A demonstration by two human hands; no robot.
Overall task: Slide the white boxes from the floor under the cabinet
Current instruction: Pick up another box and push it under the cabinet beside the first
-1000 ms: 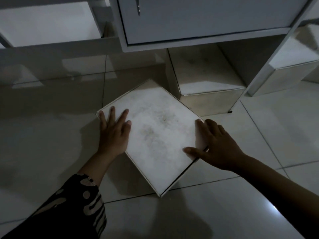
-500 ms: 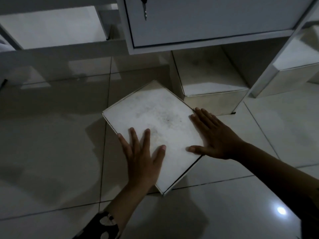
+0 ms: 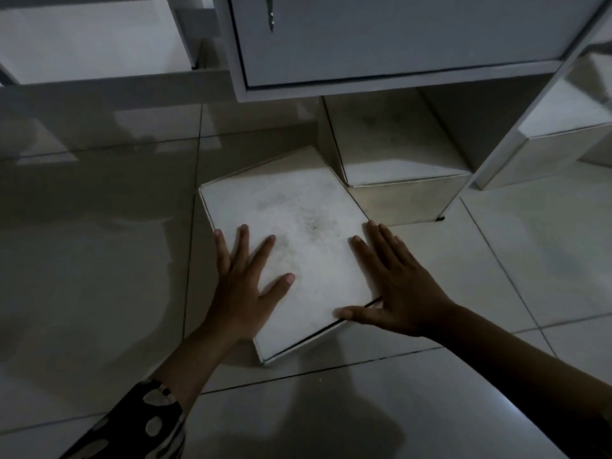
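Note:
A flat white box with a smudged lid lies on the tiled floor, turned slightly askew, its far corner near the cabinet's shadow. My left hand presses flat on the lid's near left part, fingers spread. My right hand lies flat along the box's right edge, its thumb at the near edge. A second white box sits under the grey cabinet, just right of the first box's far corner. A third white box stands further right, beyond the cabinet's leg.
The cabinet door has a key hanging in its lock. A grey cabinet leg stands between the second and third boxes. A low shelf rail runs along the left. Open floor tiles stretch to the left under the rail.
The box has rotated, its long sides now pointing more toward the cabinet. My left hand has moved from the far left corner to the near left of the lid. My right hand has shifted along the right edge.

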